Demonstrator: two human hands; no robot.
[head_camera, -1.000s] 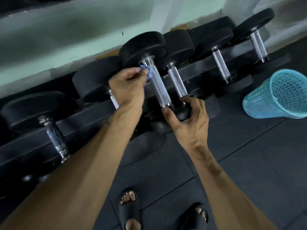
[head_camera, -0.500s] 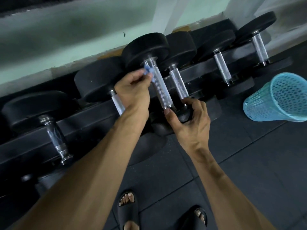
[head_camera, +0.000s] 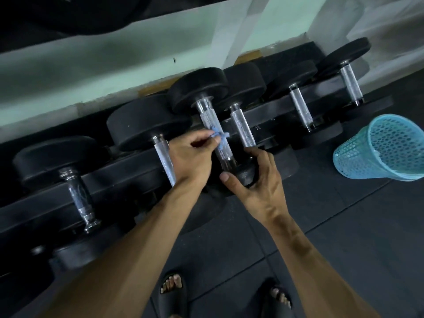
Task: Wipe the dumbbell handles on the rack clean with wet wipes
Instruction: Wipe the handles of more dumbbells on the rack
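Several black dumbbells with knurled silver handles lie on a low black rack [head_camera: 128, 166]. My left hand [head_camera: 191, 157] pinches a small blue wet wipe [head_camera: 219, 137] against the middle of one silver handle [head_camera: 210, 118]. That dumbbell is tipped up, its far head [head_camera: 198, 88] raised. My right hand [head_camera: 254, 182] grips the near black head [head_camera: 246, 172] of the same dumbbell from below, thumb on the left side.
A light blue mesh basket [head_camera: 387, 148] lies tilted on the dark rubber floor at right. More dumbbell handles [head_camera: 243, 129] [head_camera: 300, 109] [head_camera: 351, 86] sit right of the wiped one, and others [head_camera: 165, 161] [head_camera: 79, 196] sit left of it. My sandalled feet [head_camera: 172, 292] stand below. A pale green wall runs behind.
My left hand has slid the wipe down the handle from near the far head toward the middle. My right hand keeps its hold on the near head.
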